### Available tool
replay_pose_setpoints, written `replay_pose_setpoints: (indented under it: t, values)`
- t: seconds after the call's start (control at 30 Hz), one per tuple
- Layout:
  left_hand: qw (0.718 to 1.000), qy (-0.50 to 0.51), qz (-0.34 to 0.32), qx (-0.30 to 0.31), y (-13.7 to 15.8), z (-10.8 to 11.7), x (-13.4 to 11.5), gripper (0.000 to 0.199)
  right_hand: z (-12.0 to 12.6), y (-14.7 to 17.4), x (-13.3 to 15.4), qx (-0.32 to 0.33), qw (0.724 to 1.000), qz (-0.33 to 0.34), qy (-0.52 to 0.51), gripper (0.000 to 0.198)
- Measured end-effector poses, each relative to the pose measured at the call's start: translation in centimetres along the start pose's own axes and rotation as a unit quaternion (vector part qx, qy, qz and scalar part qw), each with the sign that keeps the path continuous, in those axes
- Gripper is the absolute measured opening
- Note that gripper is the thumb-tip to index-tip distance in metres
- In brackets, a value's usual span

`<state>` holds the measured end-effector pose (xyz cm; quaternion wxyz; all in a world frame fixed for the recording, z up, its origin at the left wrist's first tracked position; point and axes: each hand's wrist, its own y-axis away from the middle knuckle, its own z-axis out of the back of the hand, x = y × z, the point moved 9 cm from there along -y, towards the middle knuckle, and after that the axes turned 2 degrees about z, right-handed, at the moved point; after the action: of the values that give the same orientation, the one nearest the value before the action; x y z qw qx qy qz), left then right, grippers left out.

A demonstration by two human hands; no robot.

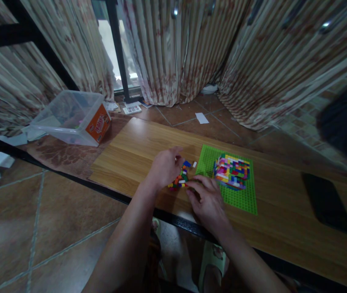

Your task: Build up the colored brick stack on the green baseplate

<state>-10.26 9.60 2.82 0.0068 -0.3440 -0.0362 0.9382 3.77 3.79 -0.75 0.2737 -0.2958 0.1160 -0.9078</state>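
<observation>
A small pile of loose toy bricks (pixel 183 176) in mixed colours lies on the wooden tabletop between my two hands. My left hand (pixel 165 166) rests at the pile's left side, fingers slightly curled and apart, with nothing visible in them. From the near right, my right hand (pixel 206 197) reaches to the pile's edge; thumb and forefinger are apart, the fingertips close to the bricks. Beside it lies a green studded baseplate (pixel 205 156), which bears a multicoloured block of stacked bricks (pixel 232 171). A single white brick (pixel 194 164) sits between the pile and the baseplate.
The wooden table (pixel 130 150) has a dark front edge. A black flat device, perhaps a phone (pixel 328 201), lies on its right part. Left of the table stands a clear plastic bin (pixel 60 134) with an orange label. Curtains (pixel 179 53) hang behind; paper (pixel 202 118) lies on the tiled floor.
</observation>
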Motion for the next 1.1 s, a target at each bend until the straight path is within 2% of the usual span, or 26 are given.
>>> replay_pose_setpoints:
  t: [0.27,0.43,0.53,0.7,0.77,0.93,1.1]
  values:
    - [1.0,-0.005,-0.006,0.004,0.1,-0.1,-0.1,0.03,-0.4,-0.1,0.0,0.013,1.0,-0.005,-0.007,0.009]
    - [1.0,-0.001,-0.002,0.001,0.1,-0.2,0.1,0.031,-0.6,-0.1,0.8,0.006,1.0,0.021,0.001,0.018]
    - [1.0,0.004,0.004,0.002,0.1,-0.3,0.2,0.032,-0.9,-0.3,1.1,0.01,1.0,0.027,-0.005,0.015]
    - [0.999,0.044,-0.009,0.005,0.0,-0.2,-0.1,0.028,0.2,-0.9,0.6,-0.008,1.0,0.013,-0.019,0.012]
    - [0.995,0.083,-0.029,0.039,0.1,-0.7,-0.6,0.021,1.2,-1.1,0.0,-0.028,0.999,-0.006,-0.025,0.013]
    - [0.964,0.181,-0.056,0.187,1.0,-3.6,-2.0,0.016,2.8,-1.2,-1.2,-0.07,0.994,-0.058,-0.061,0.014]
    - [0.944,0.243,-0.035,0.22,1.4,-4.8,-2.6,0.01,3.0,-1.0,-1.4,-0.074,0.988,-0.078,-0.109,0.015]
